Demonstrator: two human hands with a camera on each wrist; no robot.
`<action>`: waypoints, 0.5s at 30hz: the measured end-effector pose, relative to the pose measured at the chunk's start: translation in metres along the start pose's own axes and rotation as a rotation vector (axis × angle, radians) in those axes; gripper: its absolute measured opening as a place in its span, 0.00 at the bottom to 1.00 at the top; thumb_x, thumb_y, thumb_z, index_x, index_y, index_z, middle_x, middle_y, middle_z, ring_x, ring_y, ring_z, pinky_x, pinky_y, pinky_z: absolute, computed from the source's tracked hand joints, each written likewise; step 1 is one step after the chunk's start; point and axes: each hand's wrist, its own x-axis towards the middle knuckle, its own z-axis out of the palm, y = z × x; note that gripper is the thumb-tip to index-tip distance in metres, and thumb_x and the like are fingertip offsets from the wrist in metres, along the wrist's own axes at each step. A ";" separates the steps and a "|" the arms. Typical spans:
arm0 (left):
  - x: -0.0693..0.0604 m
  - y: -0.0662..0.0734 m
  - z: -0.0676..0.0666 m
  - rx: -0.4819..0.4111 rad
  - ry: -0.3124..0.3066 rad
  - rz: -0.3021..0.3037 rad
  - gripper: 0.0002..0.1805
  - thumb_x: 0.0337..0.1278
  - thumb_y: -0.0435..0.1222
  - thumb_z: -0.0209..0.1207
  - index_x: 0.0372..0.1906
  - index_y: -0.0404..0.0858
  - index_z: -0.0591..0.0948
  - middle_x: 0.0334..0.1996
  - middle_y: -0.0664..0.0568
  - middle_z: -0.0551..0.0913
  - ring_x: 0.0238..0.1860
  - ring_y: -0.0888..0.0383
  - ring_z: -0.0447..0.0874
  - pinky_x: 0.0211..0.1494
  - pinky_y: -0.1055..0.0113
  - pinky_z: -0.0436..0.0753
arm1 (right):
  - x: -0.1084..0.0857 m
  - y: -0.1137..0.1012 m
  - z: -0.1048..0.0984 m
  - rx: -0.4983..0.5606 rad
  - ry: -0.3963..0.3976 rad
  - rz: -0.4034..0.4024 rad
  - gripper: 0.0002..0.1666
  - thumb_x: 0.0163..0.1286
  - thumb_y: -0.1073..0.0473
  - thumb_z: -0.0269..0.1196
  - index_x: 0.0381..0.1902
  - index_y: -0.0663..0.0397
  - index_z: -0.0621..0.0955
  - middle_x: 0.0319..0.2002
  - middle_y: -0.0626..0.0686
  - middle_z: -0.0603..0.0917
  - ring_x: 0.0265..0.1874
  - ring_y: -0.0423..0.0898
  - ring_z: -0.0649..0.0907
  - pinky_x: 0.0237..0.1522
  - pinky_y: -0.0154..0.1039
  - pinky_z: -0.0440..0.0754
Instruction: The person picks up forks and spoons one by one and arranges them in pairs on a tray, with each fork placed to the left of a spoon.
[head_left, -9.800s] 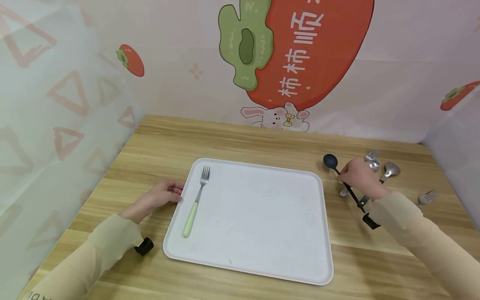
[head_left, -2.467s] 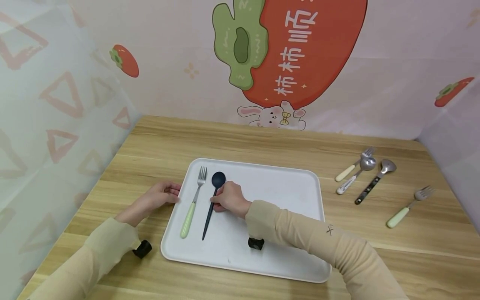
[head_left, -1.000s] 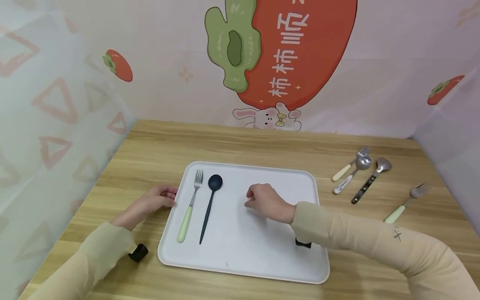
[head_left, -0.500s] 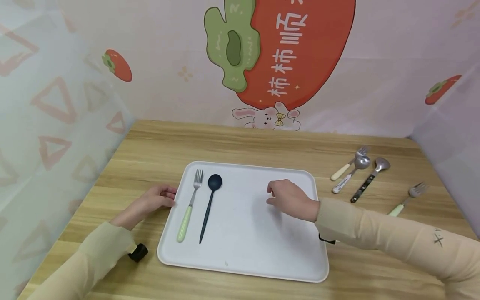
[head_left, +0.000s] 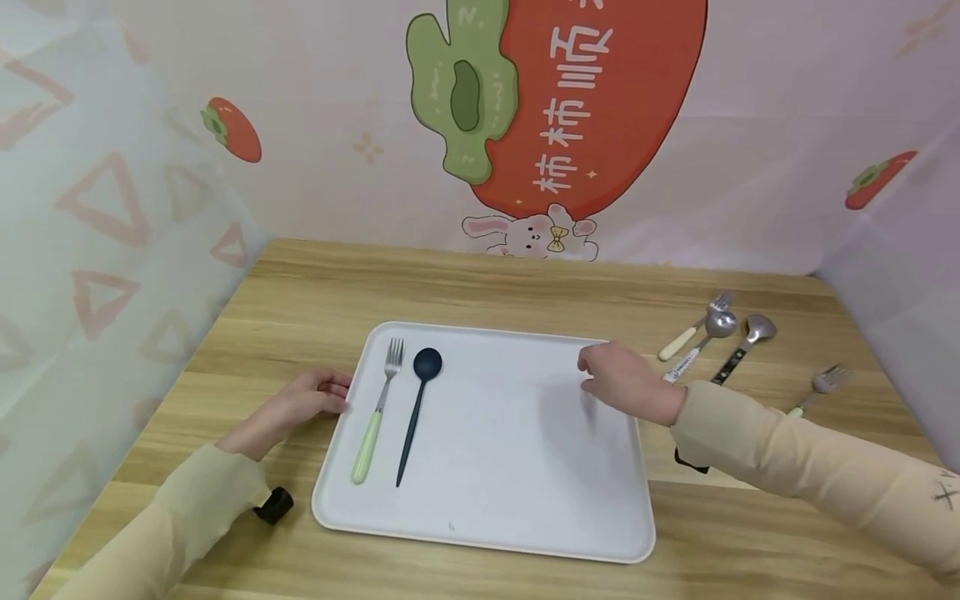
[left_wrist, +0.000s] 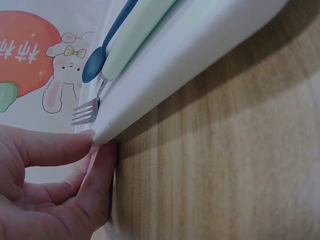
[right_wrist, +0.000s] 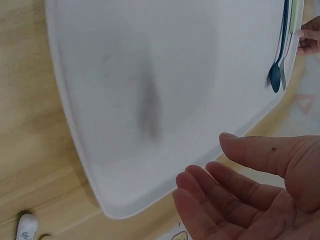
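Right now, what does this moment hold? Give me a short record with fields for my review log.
Left hand: pinches the left rim of the white rectangular tray
Right hand: holds nothing; above the tray's right side
On tray: metal fork with pale green handle, left; dark blue long-handled spoon beside it
Right of tray: cream-handled metal fork; white-handled metal spoon; black-handled metal spoon; second green-handled metal fork, partly hidden by sleeve
Surface: wood-grain table
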 end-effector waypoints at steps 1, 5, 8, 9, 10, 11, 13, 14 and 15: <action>0.000 -0.001 0.000 0.000 0.001 0.000 0.25 0.49 0.24 0.55 0.52 0.15 0.64 0.36 0.43 0.74 0.34 0.60 0.72 0.38 0.73 0.77 | 0.000 0.003 -0.002 -0.002 -0.011 0.011 0.11 0.55 0.67 0.62 0.37 0.68 0.79 0.32 0.58 0.81 0.30 0.48 0.79 0.34 0.42 0.78; -0.001 -0.003 -0.001 -0.019 -0.001 0.006 0.25 0.48 0.24 0.55 0.52 0.15 0.64 0.35 0.45 0.74 0.34 0.62 0.72 0.37 0.74 0.77 | 0.001 0.015 -0.010 -0.021 -0.080 0.065 0.13 0.57 0.66 0.62 0.40 0.69 0.78 0.36 0.61 0.81 0.32 0.50 0.80 0.35 0.44 0.79; -0.002 -0.003 -0.001 -0.021 0.002 0.004 0.25 0.49 0.24 0.55 0.52 0.15 0.64 0.35 0.45 0.74 0.34 0.62 0.72 0.37 0.74 0.77 | 0.002 0.023 -0.018 -0.030 -0.134 0.099 0.15 0.58 0.65 0.61 0.42 0.70 0.77 0.37 0.62 0.81 0.33 0.50 0.80 0.36 0.44 0.79; -0.002 -0.003 -0.001 -0.013 0.006 -0.002 0.25 0.49 0.24 0.55 0.52 0.15 0.64 0.35 0.45 0.74 0.34 0.62 0.72 0.37 0.74 0.77 | 0.002 0.026 -0.020 -0.031 -0.148 0.107 0.15 0.59 0.65 0.61 0.42 0.70 0.77 0.37 0.62 0.81 0.34 0.51 0.80 0.37 0.45 0.79; -0.002 -0.003 0.000 -0.001 0.009 -0.008 0.25 0.50 0.25 0.55 0.53 0.16 0.64 0.36 0.45 0.74 0.34 0.62 0.72 0.38 0.73 0.77 | 0.002 0.028 -0.023 -0.029 -0.161 0.120 0.16 0.59 0.64 0.60 0.43 0.71 0.77 0.38 0.63 0.81 0.35 0.52 0.80 0.37 0.45 0.79; -0.003 -0.002 0.000 0.008 0.012 -0.015 0.25 0.50 0.25 0.55 0.53 0.16 0.64 0.36 0.45 0.74 0.35 0.61 0.72 0.38 0.73 0.77 | 0.002 0.030 -0.025 -0.032 -0.171 0.131 0.16 0.60 0.64 0.60 0.43 0.71 0.76 0.38 0.64 0.80 0.36 0.54 0.80 0.38 0.46 0.79; -0.003 -0.001 0.000 0.023 0.017 -0.028 0.25 0.51 0.26 0.55 0.54 0.17 0.64 0.38 0.43 0.74 0.36 0.60 0.72 0.39 0.72 0.77 | 0.004 0.036 -0.030 -0.036 -0.182 0.140 0.17 0.59 0.64 0.59 0.43 0.73 0.76 0.39 0.66 0.79 0.38 0.57 0.80 0.40 0.48 0.78; -0.003 -0.001 0.000 0.030 0.018 -0.035 0.25 0.51 0.26 0.55 0.54 0.17 0.64 0.38 0.43 0.74 0.36 0.60 0.72 0.40 0.71 0.77 | 0.004 0.039 -0.033 -0.036 -0.190 0.145 0.18 0.59 0.64 0.59 0.43 0.74 0.75 0.40 0.67 0.79 0.39 0.59 0.79 0.40 0.49 0.78; -0.003 -0.001 0.000 0.038 0.019 -0.039 0.26 0.51 0.27 0.55 0.54 0.18 0.64 0.39 0.43 0.74 0.36 0.60 0.72 0.40 0.71 0.77 | 0.005 0.043 -0.035 -0.032 -0.195 0.148 0.18 0.59 0.64 0.59 0.43 0.74 0.75 0.41 0.68 0.78 0.39 0.59 0.79 0.41 0.50 0.78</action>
